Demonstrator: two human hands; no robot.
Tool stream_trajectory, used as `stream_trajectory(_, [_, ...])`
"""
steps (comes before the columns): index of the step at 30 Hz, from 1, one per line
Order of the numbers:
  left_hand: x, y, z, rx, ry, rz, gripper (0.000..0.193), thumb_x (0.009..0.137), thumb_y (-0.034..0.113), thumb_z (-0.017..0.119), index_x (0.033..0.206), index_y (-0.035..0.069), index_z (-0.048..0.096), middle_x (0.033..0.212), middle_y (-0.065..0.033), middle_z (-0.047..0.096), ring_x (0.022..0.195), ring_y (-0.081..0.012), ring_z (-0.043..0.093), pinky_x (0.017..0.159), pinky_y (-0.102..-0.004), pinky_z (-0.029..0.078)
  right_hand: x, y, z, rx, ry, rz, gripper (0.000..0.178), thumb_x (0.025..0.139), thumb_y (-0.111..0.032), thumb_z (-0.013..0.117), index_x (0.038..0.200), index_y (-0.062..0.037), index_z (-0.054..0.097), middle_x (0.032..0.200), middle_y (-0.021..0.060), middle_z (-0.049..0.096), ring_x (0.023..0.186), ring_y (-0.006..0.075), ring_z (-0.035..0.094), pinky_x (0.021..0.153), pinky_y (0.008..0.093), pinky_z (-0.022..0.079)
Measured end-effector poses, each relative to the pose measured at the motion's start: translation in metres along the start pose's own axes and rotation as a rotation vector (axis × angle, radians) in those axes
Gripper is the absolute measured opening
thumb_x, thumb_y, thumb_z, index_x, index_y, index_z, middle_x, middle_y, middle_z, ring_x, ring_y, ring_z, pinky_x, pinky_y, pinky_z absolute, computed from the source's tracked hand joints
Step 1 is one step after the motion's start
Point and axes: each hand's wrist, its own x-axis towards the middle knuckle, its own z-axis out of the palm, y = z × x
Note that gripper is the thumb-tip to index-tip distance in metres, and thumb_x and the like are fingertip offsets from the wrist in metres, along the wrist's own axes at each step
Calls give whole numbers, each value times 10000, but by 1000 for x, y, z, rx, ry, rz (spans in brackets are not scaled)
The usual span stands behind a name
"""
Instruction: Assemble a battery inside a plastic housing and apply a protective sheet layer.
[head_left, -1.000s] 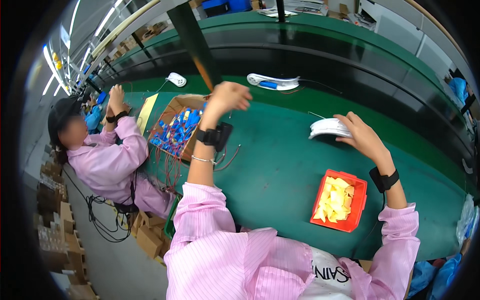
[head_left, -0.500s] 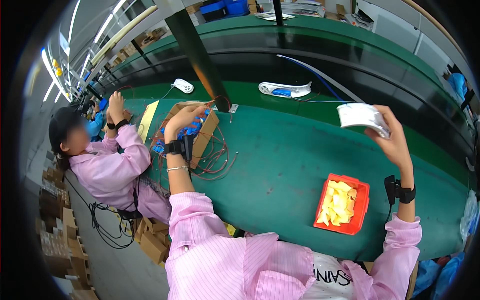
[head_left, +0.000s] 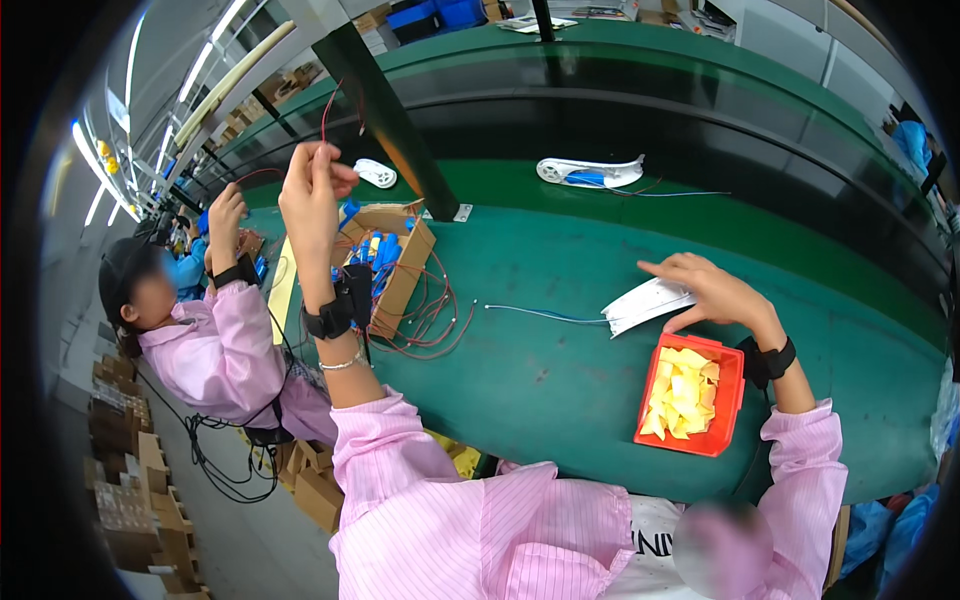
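Raised above the open cardboard box (head_left: 408,282), my left hand (head_left: 312,200) pinches a thin red wire (head_left: 325,118) that loops up from the fingertips. Blue cylindrical battery-like parts (head_left: 380,250) with red leads fill the box; one blue piece sits just behind my wrist, and I cannot tell whether it hangs from the wire. A curved white plastic housing (head_left: 640,308) lies on the green table, a bluish cable trailing left from it. My right hand (head_left: 725,295) is at its right end, fingers and thumb spread around it.
A red bin (head_left: 728,400) of yellow pieces stands just below my right hand. On the far green strip are another white housing (head_left: 590,174) with a blue part and a smaller white one (head_left: 375,173). A dark green post (head_left: 385,120) rises behind the box. A co-worker (head_left: 200,340) sits at left.
My right hand has lowered the white housing to the table and spread its fingers. My left hand has risen out of the box with a red wire.
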Motion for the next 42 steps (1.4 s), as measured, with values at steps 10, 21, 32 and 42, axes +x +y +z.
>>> stream_trajectory(10, [-53,119,147,-805,-431,-207,258,1023,226,448,1053,-15,537,940,-226,687,825,-306,719,663,-291,588,30,-72,-13,572,449,-39,797,857,-129,715,1517,-138,267,1308,155,551,1218,271,535,1023,422,434])
stream_trajectory(21, [-78,123,239,-618,-757,-328,274,984,241,481,969,-28,531,780,-182,687,636,-248,699,501,-263,532,-10,-45,-45,1357,661,-94,463,1016,-199,471,1438,-34,376,999,69,591,832,123,579,770,279,508])
stream_trajectory(32, [-115,175,224,-541,-335,463,89,845,-8,684,930,-18,707,883,-81,689,788,-131,652,682,-240,526,-22,-42,-54,865,808,24,306,966,-160,589,1231,-8,620,979,26,564,751,45,527,622,214,448])
stream_trajectory(42, [-126,167,237,-797,-375,141,113,863,2,676,964,-48,683,875,-100,707,766,-142,689,711,-248,556,-14,-62,-43,987,915,19,323,960,-164,597,1235,5,614,1093,68,580,933,121,615,725,264,579])
